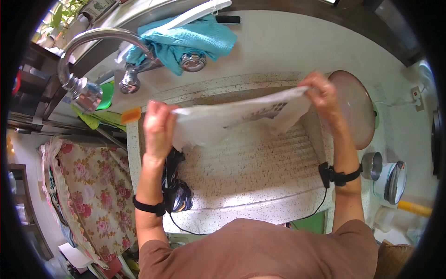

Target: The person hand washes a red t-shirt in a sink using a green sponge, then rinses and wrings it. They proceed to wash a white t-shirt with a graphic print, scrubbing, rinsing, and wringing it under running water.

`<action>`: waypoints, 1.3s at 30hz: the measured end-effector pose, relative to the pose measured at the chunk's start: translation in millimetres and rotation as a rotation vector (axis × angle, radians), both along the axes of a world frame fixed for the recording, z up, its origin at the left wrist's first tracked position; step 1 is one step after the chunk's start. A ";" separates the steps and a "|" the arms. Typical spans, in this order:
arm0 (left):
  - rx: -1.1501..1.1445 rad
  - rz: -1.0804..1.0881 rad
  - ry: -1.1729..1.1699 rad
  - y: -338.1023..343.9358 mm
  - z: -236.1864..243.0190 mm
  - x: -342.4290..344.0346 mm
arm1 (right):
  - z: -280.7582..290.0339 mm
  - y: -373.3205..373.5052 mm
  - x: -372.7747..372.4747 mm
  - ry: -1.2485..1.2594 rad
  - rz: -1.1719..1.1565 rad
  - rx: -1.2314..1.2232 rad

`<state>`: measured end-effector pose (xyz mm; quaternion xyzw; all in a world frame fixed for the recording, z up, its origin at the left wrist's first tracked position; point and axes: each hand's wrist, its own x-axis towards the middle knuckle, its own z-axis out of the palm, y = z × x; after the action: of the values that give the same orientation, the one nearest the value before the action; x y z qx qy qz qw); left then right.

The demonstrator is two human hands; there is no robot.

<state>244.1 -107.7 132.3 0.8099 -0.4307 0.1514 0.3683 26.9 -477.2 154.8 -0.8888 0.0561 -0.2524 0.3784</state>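
Note:
My left hand (159, 129) and my right hand (324, 96) are both closed, each pinching an upper corner of a white cloth (209, 124) with dark print. The cloth is stretched between them over a speckled stone wash sink (260, 204) with a ridged bottom. Its lower edge hangs loose and looks thin and slightly blurred. Beside my left forearm, a bunched dark garment (182, 197) with striped parts lies at the sink's left side. My left arm hides part of it. A black strap with a cable circles each wrist.
A curved chrome faucet (100, 33) stands at the back left, beside a teal towel (200, 39). An orange block (131, 115) sits on the left rim. At the right are a large round lid (351, 109), a metal cup (371, 166) and a flowered cover (100, 186) at the far left.

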 end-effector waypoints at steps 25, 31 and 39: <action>0.830 -0.122 0.660 -134.2 -325.8 30.4 | -363.4 -21.5 118.9 0.897 0.166 0.094; 0.296 -0.232 0.429 -68.7 -327.0 -12.3 | -355.3 -12.6 40.1 0.517 -0.023 0.475; 0.526 -0.127 0.315 -58.8 -372.9 -25.5 | -373.2 54.0 27.1 0.440 -0.085 -0.458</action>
<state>218.6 -166.5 -240.6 0.8623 -0.4425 -0.1158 0.2172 54.0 -423.2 -218.4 -0.9810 0.1153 -0.0756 0.1365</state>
